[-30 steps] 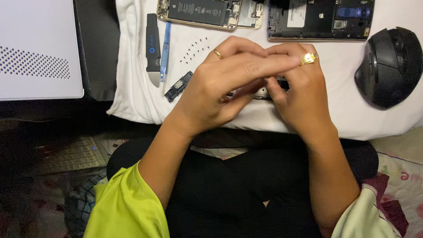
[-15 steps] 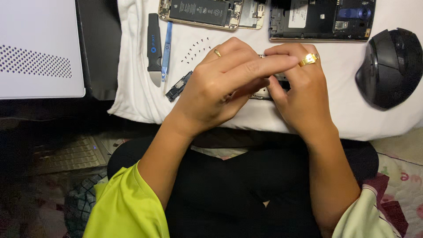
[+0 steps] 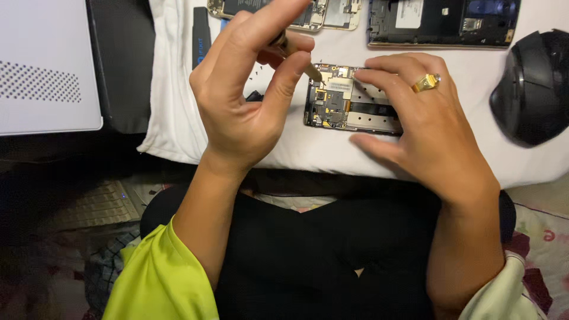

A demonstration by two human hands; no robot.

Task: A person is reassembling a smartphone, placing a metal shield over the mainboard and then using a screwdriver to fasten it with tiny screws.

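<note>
Since the earlier frame I had lifted my left hand (image 3: pixel 249 101), pinched shut on a thin tool (image 3: pixel 296 56), its tip touching the upper left corner of the phone circuit board (image 3: pixel 341 104), which lay lengthwise left-to-right under my spread, steadying right hand (image 3: pixel 427 130).

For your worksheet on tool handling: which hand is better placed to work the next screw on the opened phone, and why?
Probably the left hand: it pinches a screwdriver whose tip rests on the phone. The right hand lies flat on the phone, steadying it.
</note>
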